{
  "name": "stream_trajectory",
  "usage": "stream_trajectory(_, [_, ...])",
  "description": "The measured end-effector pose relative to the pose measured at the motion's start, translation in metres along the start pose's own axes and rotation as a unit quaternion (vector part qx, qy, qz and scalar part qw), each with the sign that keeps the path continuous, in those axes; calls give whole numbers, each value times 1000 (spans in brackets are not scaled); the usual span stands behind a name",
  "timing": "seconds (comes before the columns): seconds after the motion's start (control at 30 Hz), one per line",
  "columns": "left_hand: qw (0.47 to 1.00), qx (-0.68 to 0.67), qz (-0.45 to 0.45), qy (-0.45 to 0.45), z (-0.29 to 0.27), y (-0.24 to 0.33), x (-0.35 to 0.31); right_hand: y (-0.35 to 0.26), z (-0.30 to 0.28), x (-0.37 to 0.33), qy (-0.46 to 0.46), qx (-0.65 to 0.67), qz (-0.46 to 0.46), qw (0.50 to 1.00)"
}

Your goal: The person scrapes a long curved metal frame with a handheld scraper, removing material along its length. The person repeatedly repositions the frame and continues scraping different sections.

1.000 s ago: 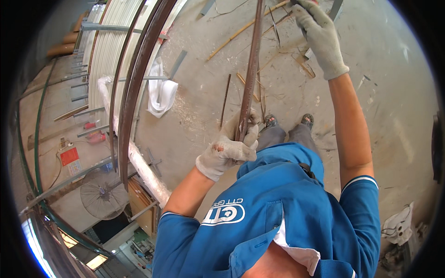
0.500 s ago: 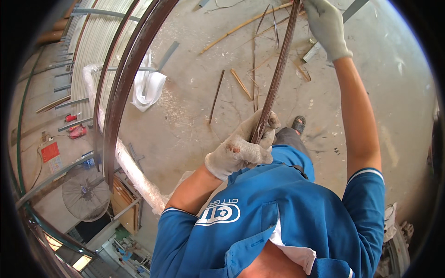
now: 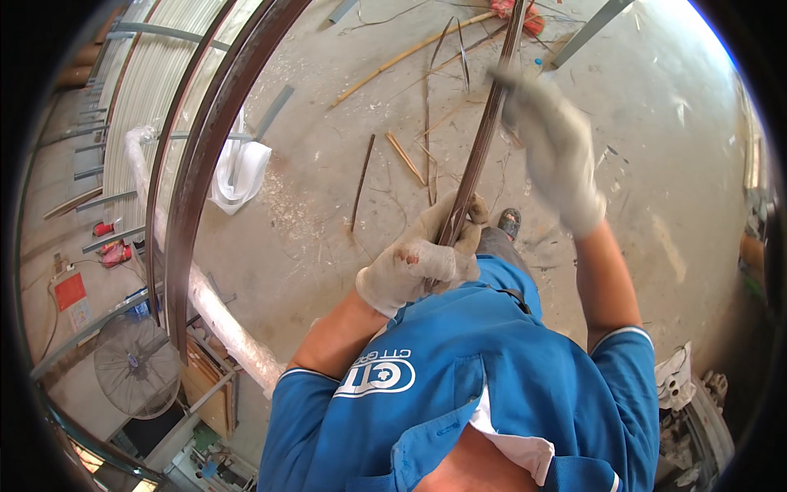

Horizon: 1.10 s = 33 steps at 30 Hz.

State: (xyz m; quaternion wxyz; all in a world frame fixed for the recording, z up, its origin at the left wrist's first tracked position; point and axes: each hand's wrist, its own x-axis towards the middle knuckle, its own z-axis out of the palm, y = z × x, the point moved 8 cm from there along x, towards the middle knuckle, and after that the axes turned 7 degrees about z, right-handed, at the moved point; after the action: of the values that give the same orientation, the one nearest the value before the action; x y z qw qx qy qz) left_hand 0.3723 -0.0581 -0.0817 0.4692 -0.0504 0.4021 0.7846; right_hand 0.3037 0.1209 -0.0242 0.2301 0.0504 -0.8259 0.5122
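A long, narrow, dark brown profile strip [image 3: 485, 146] with lengthwise ridges slants up and away from my waist. Around its near end is my left hand [image 3: 426, 252], in a pale work glove with a reddish-brown stain, its fingers wrapped round the strip. My right hand [image 3: 553, 148], gloved too, is beside the strip's upper part. Motion smears its fingers, so whether they touch or grip anything is unclear. The strip's far end runs out of the upper edge of the picture.
Dark brown long profiles [image 3: 205, 139] stretch along my left, near a plastic-wrapped roll [image 3: 225, 324] and a standing fan [image 3: 138, 366]. Thin offcuts [image 3: 362, 182], a yellowish pole [image 3: 398, 66] and a white coil [image 3: 239, 176] lie on the floor. A grey metal bar [image 3: 592, 33] is at upper right.
My right hand has come down from the strip's upper end toward me and now blurs beside it. My left hand keeps its hold. The whole view has shifted slightly.
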Motion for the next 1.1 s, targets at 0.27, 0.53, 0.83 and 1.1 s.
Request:
stream_trajectory(0.27, [994, 65, 77, -52, -6, 13, 5, -84, 51, -38, -131, -245, -132, 951])
stream_trajectory(0.53, [997, 42, 35, -47, 0, -2, 2, -51, 12, -12, -8, -255, -59, 965])
stream_trajectory(0.83, [991, 101, 62, -61, -6, -4, -1, -30, 11, -68, -134, -48, 39, 989])
stream_trajectory(1.1, [997, 67, 27, -32, -25, 6, -1, 66, -84, 59, 132, 16, 119, 984])
